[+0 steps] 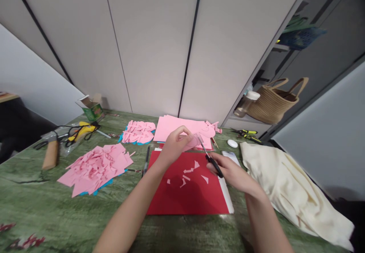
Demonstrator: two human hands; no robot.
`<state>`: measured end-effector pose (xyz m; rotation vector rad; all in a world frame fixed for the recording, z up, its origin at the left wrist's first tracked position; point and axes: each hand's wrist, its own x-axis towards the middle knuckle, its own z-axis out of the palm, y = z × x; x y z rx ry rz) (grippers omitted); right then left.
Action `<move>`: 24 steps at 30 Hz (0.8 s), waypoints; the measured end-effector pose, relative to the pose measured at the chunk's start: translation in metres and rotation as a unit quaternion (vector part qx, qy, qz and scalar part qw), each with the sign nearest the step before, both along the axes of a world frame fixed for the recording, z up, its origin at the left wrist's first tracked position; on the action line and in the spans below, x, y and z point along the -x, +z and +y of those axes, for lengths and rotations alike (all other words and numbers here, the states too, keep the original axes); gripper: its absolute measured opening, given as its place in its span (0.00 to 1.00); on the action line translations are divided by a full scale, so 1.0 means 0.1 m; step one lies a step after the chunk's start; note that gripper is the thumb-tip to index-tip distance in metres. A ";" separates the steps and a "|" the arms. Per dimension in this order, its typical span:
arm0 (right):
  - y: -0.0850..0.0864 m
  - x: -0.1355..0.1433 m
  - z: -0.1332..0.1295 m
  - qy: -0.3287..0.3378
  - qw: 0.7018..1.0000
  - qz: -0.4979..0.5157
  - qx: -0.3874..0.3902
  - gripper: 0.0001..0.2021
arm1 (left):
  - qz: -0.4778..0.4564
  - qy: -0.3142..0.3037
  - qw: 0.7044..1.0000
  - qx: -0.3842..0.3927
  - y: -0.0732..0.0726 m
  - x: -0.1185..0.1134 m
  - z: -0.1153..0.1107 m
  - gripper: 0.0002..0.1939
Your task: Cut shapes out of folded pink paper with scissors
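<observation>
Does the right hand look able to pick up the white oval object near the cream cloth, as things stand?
Probably not directly: the white oval object lies close beyond the right hand and nothing covers it, but that hand holds the scissors, which would likely need putting down first.

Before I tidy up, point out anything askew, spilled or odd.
Small pink scraps lie scattered on the red sheet. The pink heap at left is jumbled, its edges poking out unevenly. The green box has its flaps open, and the cream cloth is rumpled. No spill shows.
</observation>
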<state>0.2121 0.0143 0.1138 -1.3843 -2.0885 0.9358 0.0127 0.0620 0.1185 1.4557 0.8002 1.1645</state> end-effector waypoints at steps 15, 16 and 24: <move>-0.02 -0.01 0.01 -0.006 1.000 -0.006 0.009 0.15 | -0.020 0.009 1.000 0.007 0.01 -0.01 -0.01 0.07; -0.02 -0.01 0.02 -0.007 1.000 -0.007 0.009 0.15 | -0.020 0.009 1.000 0.006 0.01 -0.01 -0.01 0.06; -0.03 0.00 0.03 -0.016 1.000 -0.007 0.008 0.15 | -0.025 0.008 1.000 0.010 0.00 -0.01 -0.01 0.06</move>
